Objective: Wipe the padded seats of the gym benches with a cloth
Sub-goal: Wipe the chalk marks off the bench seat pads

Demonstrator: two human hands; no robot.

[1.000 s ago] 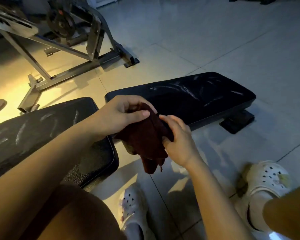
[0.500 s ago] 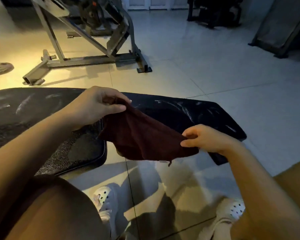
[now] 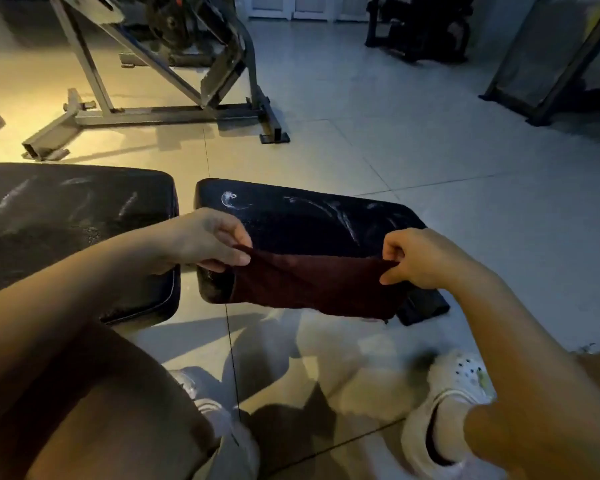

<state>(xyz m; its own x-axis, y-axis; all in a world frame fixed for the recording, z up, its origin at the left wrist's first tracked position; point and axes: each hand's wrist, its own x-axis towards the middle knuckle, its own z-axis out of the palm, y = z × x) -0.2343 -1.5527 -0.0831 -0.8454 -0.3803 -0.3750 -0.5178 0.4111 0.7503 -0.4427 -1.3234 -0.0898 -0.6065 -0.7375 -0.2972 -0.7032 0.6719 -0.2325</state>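
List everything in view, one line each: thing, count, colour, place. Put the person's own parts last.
cloth: one, dark red, stretched between both hands over the right pad's near edge
bench pads: two, black with white smears, left pad and right pad side by side
machine frame: one, grey metal, far left on floor
dark equipment: far back right, too dim to identify
floor: pale tiles
shoes: two, white, bottom
left hand: pinches cloth's left end
right hand: pinches cloth's right end

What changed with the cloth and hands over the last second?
The cloth went from a bunched wad to stretched flat between the left hand and right hand, which pulled apart sideways. Both keep pinching its top corners. It remains in the air over the right bench, whose white smears are unwiped.
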